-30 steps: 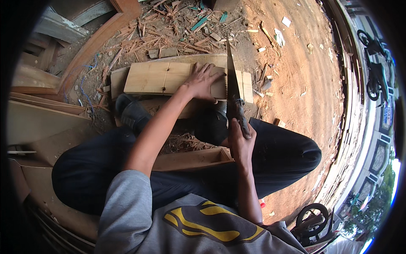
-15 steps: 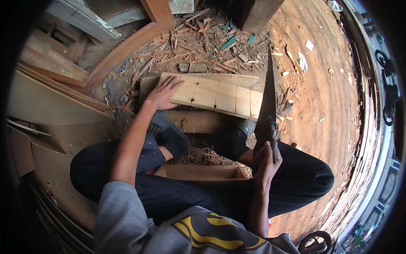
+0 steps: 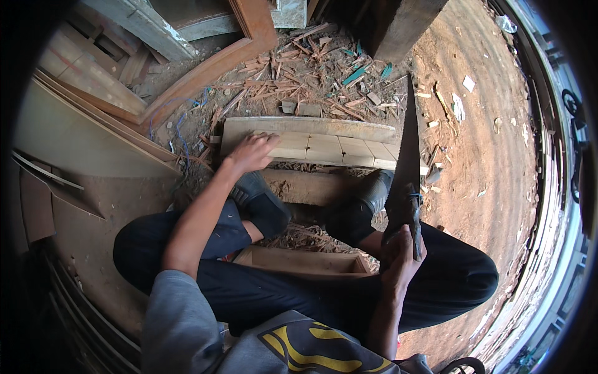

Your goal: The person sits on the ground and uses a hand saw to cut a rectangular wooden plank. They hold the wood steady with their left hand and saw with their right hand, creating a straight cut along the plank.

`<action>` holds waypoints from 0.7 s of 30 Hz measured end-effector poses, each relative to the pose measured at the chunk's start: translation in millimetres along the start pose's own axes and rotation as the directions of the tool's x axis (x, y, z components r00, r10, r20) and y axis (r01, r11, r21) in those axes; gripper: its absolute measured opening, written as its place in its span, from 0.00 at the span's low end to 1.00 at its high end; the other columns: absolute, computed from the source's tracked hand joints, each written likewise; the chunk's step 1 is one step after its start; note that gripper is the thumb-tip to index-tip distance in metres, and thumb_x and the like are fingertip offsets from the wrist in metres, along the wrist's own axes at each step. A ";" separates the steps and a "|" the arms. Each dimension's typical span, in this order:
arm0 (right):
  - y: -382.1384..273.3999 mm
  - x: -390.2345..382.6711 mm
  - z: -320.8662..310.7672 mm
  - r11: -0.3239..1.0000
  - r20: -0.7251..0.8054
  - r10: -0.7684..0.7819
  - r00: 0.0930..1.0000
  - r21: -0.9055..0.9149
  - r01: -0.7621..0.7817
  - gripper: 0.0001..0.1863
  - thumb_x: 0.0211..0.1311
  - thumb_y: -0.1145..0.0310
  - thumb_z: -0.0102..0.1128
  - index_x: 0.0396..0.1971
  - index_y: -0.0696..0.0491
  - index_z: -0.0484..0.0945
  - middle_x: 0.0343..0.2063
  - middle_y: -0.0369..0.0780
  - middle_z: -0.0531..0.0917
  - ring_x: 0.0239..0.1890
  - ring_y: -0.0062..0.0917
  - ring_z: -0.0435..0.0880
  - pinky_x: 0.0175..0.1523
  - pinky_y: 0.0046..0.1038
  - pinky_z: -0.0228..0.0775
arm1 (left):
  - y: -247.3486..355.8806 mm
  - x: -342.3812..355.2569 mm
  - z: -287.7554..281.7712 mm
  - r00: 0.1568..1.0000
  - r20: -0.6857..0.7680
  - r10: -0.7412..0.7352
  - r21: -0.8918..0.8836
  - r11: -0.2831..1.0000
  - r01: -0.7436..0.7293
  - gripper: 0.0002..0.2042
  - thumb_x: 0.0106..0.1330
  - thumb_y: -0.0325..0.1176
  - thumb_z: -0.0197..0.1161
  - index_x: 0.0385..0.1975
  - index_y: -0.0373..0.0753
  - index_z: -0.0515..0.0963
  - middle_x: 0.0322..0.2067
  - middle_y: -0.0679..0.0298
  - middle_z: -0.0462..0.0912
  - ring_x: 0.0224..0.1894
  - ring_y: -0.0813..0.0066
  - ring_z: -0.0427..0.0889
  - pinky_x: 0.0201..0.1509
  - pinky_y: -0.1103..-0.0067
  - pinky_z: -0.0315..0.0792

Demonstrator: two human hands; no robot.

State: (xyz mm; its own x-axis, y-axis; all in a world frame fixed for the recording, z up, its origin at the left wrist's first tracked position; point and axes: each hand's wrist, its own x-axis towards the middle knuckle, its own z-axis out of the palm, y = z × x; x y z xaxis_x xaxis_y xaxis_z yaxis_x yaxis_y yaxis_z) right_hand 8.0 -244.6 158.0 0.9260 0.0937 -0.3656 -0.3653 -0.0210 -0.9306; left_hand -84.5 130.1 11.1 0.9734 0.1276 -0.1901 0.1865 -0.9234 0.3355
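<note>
A pale wooden board [image 3: 356, 149], with several lines across it and dark notches along its near edge, lies sideways on a longer rough plank [image 3: 367, 129] in front of me. My left hand [image 3: 252, 153] is closed on the board's left end, its fingers bent over the top. In my right hand [image 3: 402, 254] is a handsaw [image 3: 408, 149], gripped by its worn handle with the blade pointing away from me. The blade crosses in front of the board's right part in this view; whether they touch I cannot tell.
My shoes [image 3: 375, 187] are by a thick wooden beam [image 3: 308, 186] below the board. Nearer me lies a wooden box-like frame [image 3: 299, 260]. Wood splinters [image 3: 268, 87] litter the ground beyond. Door frames [image 3: 205, 75] and panels [image 3: 81, 143] lean at the left; a post [image 3: 405, 31] stands far ahead.
The board has turned and lies straighter along the plank. My left hand's fingers, flat on it before, are now bent. The saw stays in my right hand; the whole view has shifted slightly.
</note>
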 end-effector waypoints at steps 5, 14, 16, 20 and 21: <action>3.2 0.5 -2.1 0.999 0.045 -0.013 0.999 -0.035 0.015 0.12 0.65 0.67 0.56 0.21 0.50 0.68 0.12 0.27 0.62 0.11 0.08 0.57 0.15 0.15 0.45 | 34.4 27.9 -45.5 0.996 -0.037 -0.079 -0.228 0.971 0.069 0.18 0.54 0.40 0.69 0.35 0.30 0.76 0.28 0.44 0.80 0.36 0.44 0.80 0.40 0.63 0.72; -5.1 -9.5 7.3 0.991 0.058 -0.063 0.996 -0.114 0.069 0.11 0.65 0.69 0.56 0.22 0.52 0.70 0.13 0.26 0.64 0.12 0.08 0.56 0.16 0.16 0.41 | 9.5 63.8 -50.7 0.979 0.075 -0.187 -0.220 0.955 0.199 0.24 0.55 0.48 0.67 0.43 0.33 0.76 0.41 0.46 0.81 0.47 0.50 0.79 0.49 0.65 0.72; -11.6 -12.9 10.4 0.986 0.028 -0.082 0.996 -0.142 0.085 0.11 0.64 0.68 0.56 0.21 0.52 0.70 0.13 0.26 0.65 0.13 0.08 0.57 0.17 0.16 0.43 | 8.3 69.2 -50.3 0.972 0.105 -0.211 -0.142 0.964 0.225 0.26 0.58 0.51 0.64 0.47 0.34 0.75 0.47 0.45 0.78 0.52 0.49 0.77 0.53 0.64 0.71; -18.3 -14.9 4.7 0.994 0.071 0.020 0.997 -0.105 -0.013 0.11 0.63 0.66 0.57 0.23 0.54 0.72 0.15 0.27 0.67 0.17 0.08 0.60 0.22 0.16 0.49 | -0.8 70.5 -8.4 0.957 -0.158 -0.243 -0.085 0.969 0.232 0.30 0.62 0.55 0.57 0.52 0.34 0.72 0.55 0.46 0.73 0.58 0.48 0.72 0.61 0.58 0.63; -18.6 -13.1 3.4 0.990 0.051 -0.007 0.999 -0.139 0.014 0.11 0.63 0.66 0.57 0.23 0.54 0.72 0.15 0.27 0.67 0.16 0.08 0.60 0.21 0.16 0.48 | 7.0 74.6 -15.6 0.956 -0.118 -0.268 -0.093 0.962 0.258 0.30 0.62 0.56 0.56 0.53 0.34 0.72 0.55 0.47 0.73 0.58 0.48 0.71 0.62 0.57 0.62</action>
State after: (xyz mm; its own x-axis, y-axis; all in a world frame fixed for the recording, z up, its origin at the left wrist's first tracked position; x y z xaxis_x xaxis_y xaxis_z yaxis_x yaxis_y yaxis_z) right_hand 2.4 -242.0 180.1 0.9226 0.1449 -0.3575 -0.3352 -0.1574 -0.9289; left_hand -8.5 138.8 13.6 0.8965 0.4120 -0.1631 0.4429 -0.8214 0.3593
